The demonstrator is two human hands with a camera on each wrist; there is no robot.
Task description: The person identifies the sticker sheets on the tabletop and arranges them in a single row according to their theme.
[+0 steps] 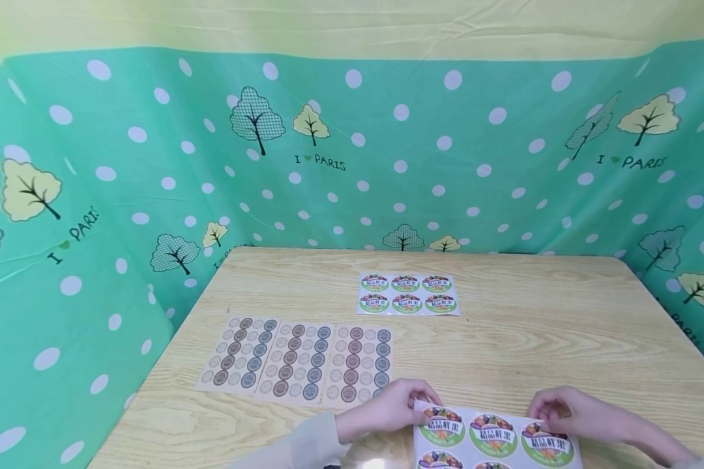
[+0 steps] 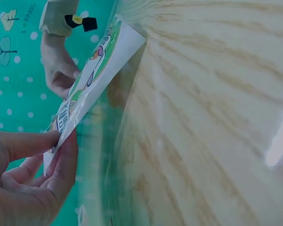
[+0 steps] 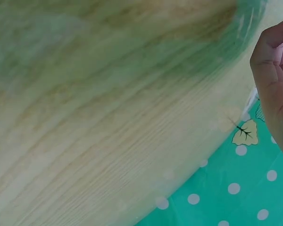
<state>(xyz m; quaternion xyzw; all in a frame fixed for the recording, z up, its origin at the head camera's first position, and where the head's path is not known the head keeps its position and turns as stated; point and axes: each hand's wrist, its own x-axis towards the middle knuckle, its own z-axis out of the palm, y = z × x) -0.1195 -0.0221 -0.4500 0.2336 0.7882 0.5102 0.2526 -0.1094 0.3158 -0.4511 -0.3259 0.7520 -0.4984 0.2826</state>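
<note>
A sheet of round fruit stickers (image 1: pixel 493 435) is held up at the table's front edge in the head view. My left hand (image 1: pixel 390 405) pinches its left top corner, thumb on the printed face and fingers behind. At the opposite corner my right hand (image 1: pixel 581 413) pinches the same sheet. The left wrist view has the sheet (image 2: pixel 101 75) tilted above the table, slightly bowed, between my left hand (image 2: pixel 30 183) and right hand (image 2: pixel 59 63). My right hand (image 3: pixel 273 75) is partly cut off in the right wrist view, its fingers curled.
A smaller-looking sheet of the same fruit stickers (image 1: pixel 407 294) lies farther back on the wooden table (image 1: pixel 534 312). Three sheets of brown, grey and pale round stickers (image 1: pixel 296 361) lie side by side at the left. A green dotted cloth (image 1: pixel 352 150) hangs behind the table.
</note>
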